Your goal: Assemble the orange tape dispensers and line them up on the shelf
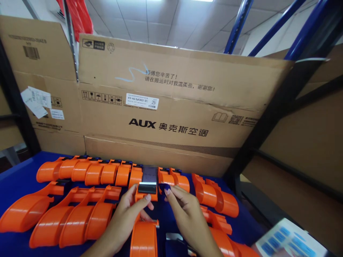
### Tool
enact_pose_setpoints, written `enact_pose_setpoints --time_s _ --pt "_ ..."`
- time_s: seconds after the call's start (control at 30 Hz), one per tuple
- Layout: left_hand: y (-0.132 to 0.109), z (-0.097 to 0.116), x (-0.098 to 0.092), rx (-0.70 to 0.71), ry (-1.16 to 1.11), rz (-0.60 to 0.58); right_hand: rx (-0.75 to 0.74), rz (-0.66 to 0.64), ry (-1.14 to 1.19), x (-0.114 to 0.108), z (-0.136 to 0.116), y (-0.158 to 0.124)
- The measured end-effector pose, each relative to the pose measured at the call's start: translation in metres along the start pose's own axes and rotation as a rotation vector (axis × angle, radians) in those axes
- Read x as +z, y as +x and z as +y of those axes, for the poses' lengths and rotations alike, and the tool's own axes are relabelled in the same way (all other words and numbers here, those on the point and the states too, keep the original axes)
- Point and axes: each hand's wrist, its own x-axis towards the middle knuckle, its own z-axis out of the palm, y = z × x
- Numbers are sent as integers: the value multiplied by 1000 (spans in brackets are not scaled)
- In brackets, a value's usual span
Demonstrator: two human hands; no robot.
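Observation:
My left hand [131, 208] is closed around the front end of an orange tape dispenser [147, 188], which has a black roller and a pale serrated edge. Its thumb presses beside the roller. To the right, my right hand [183, 205] pinches a small dark blue curved plastic piece [164, 187], just apart from the dispenser. Below the hands is an orange rounded dispenser body [144, 239]; fingers hide whether it joins the held part. A dark strip-like piece [149, 174] stands right behind the held roller.
Rows of orange dispenser bodies [80, 169] line the blue table [16, 171], with more [93, 221] at left and others [206, 192] at right. A large cardboard panel [171, 114] stands behind. Dark rack posts [265, 117] flank the table. A blue-and-white printed item [289, 239] lies lower right.

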Motion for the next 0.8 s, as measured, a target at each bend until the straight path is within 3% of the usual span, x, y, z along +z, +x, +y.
enact_pose_setpoints --time_s 0.23,0.47,0.8 --pt "1 2 0 11 -3 19 -13 67 54 11 -4 -6" --pt "-2 4 4 22 -39 12 -119 3 -186 9 -11 -10" --pt "-8 3 8 81 -6 44 -260 -55 -207 4 -12 -8"
